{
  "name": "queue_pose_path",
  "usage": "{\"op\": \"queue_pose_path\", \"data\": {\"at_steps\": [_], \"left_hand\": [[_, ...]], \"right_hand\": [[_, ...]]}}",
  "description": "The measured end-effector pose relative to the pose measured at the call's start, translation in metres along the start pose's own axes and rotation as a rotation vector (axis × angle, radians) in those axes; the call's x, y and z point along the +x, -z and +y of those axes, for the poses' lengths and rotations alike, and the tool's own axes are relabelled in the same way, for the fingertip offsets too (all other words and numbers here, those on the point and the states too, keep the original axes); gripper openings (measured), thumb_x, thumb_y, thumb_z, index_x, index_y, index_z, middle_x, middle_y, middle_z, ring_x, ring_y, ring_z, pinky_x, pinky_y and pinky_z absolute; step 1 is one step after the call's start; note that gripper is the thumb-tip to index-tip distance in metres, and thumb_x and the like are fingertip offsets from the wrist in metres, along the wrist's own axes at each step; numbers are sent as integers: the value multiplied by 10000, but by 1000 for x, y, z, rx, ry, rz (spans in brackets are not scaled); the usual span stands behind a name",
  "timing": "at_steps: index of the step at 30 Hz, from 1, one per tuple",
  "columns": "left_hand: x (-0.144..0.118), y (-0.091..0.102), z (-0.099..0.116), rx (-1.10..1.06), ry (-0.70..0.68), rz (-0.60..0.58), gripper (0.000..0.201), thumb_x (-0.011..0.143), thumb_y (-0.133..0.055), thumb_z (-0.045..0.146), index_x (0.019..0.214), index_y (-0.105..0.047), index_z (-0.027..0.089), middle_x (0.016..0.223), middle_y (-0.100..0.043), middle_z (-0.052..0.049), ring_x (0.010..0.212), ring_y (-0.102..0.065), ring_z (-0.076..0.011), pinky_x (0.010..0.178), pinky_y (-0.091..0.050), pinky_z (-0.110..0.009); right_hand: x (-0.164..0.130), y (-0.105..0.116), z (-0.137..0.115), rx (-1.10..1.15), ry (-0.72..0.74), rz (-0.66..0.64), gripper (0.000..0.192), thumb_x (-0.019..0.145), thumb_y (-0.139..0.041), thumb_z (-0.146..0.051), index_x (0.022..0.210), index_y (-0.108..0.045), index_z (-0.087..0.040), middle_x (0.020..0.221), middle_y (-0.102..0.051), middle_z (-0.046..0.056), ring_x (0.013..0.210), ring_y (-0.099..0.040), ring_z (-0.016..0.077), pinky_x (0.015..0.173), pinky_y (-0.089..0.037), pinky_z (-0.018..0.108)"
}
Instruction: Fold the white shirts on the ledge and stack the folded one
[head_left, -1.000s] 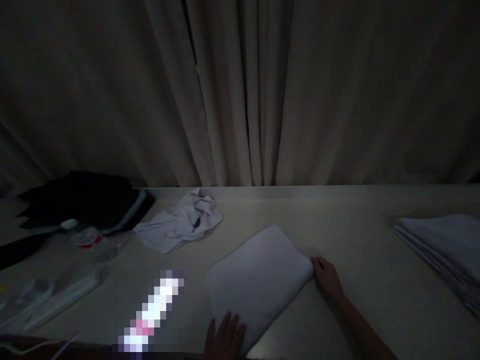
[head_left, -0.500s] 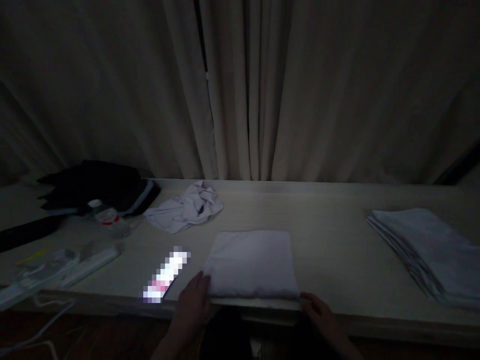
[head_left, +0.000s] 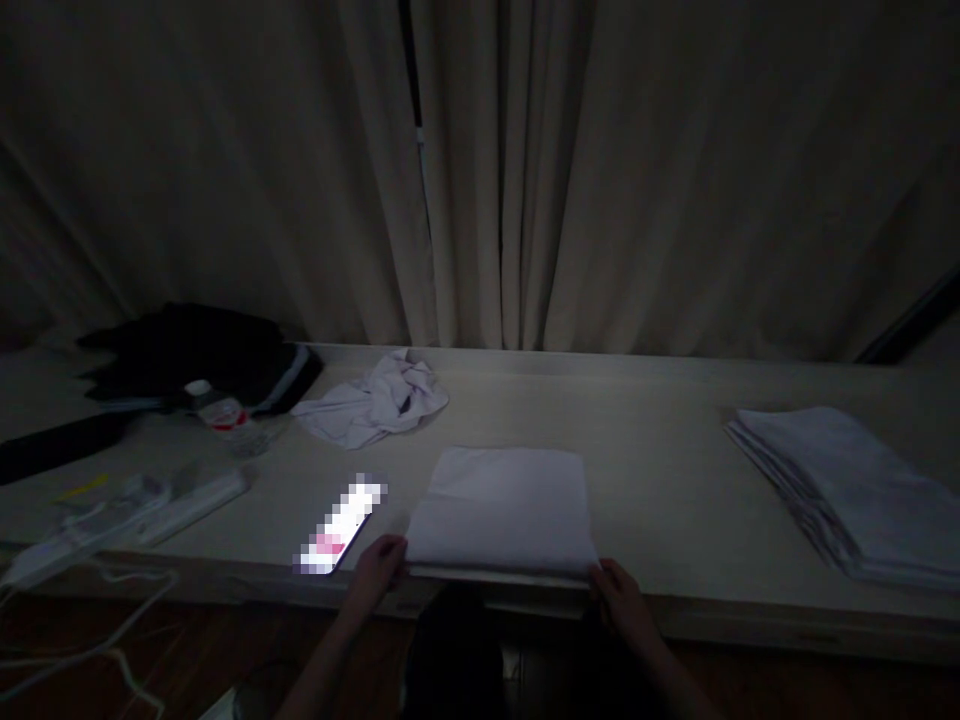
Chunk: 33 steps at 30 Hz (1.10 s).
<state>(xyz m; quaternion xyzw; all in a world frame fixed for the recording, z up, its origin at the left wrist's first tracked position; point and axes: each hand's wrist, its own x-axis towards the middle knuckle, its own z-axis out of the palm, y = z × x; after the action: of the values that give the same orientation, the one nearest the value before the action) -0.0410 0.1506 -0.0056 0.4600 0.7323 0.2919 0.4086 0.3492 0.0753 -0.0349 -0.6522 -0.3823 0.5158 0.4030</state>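
Left hand (head_left: pixel 381 562): fingers curled in, thumb and fingertips closed on the near-left corner of a pale folded cloth (head_left: pixel 502 510). Right hand (head_left: pixel 619 590): likewise pinched tight, at the near-right corner; the undersides of both grips are hidden from where I stand. Holding one corner each appears to keep the near edge straight and level between them. The cloth lies flat at the table's front edge, directly before the person, presumably for easy reach by both arms. Just left of it on the table (head_left: pixel 660 450) rests a glowing, pixelated slab (head_left: pixel 341 525), probably a phone, outside the span of the hands. Beyond that, a crumpled cloth (head_left: pixel 367 400) lies loose near the back. Farther left: a clear bottle (head_left: pixel 225 415), a dark fabric heap (head_left: pixel 187 350) and a white bar (head_left: pixel 195 505). Well apart on the right, a stack of folded cloths (head_left: pixel 847 490) sits in layers, seemingly kept aside. A curtain (head_left: pixel 645 200) hangs behind; light is poor.
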Motion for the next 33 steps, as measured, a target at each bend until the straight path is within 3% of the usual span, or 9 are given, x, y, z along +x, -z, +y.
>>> {"op": "queue_pose_path", "data": {"at_steps": [3,6,12,14,18,20,24,29,33], "left_hand": [[0,0,6,-44,26,-8,194,757,-498,368,788,-549,183,587,-614,-8,541,-635,-195,472,-490,-277],[-5,-4,9,-106,65,15,186,775,-504,358,820,-539,181,585,-601,-4,539,-629,-198,447,-491,-278],[-31,-20,-3,-278,221,120,235,853,-451,361,1005,-442,182,872,-609,-57,638,-665,-167,522,-556,-308],[-45,-30,-6,-369,301,73,248,863,-455,388,1009,-444,188,893,-616,-66,637,-671,-168,558,-568,-339],[-76,-56,2,-551,469,-207,413,823,-502,539,1077,-482,213,996,-641,-107,720,-690,-210,628,-574,-399],[-86,-67,10,-548,478,-304,490,795,-523,584,1132,-472,232,1106,-620,-131,786,-693,-227,668,-573,-417],[-87,-75,21,-532,454,-291,468,794,-555,549,1118,-464,223,1218,-573,-154,813,-692,-220,697,-570,-399],[-72,-77,22,-404,435,-252,449,791,-552,550,1066,-473,203,1131,-625,-142,742,-695,-209,619,-562,-351],[-59,-76,23,-271,361,-220,517,752,-535,634,1011,-481,188,947,-673,-107,660,-686,-199,547,-543,-321]], "right_hand": [[-5,6,8,-34,-10,8,518,658,-472,-710,822,-496,-220,554,-504,-69,337,-387,71,322,-255,212],[-12,9,17,-48,-33,-10,490,693,-469,-688,856,-502,-227,650,-561,-38,435,-502,101,359,-357,221],[-27,10,20,-44,-88,-112,482,701,-518,-658,891,-536,-215,736,-595,-8,587,-604,138,489,-459,250],[-32,6,14,-47,-91,-109,515,690,-505,-680,893,-542,-208,689,-585,-15,545,-582,131,478,-443,248],[-50,-15,4,-70,-94,-39,517,699,-453,-714,789,-521,-209,560,-511,-40,480,-527,124,451,-406,246],[-63,-30,5,-34,-94,-87,492,709,-475,-691,821,-510,-213,615,-540,-30,509,-546,131,461,-416,250],[-77,-38,10,18,-110,-207,454,747,-518,-593,1009,-440,-231,783,-611,-4,520,-567,128,467,-425,254],[-29,6,-12,-228,55,107,383,815,-424,-525,1041,-438,-216,770,-586,2,569,-578,140,540,-459,275],[36,37,-40,-313,128,186,413,828,-410,-489,1116,-488,-203,890,-635,55,660,-600,162,616,-465,296]]}}
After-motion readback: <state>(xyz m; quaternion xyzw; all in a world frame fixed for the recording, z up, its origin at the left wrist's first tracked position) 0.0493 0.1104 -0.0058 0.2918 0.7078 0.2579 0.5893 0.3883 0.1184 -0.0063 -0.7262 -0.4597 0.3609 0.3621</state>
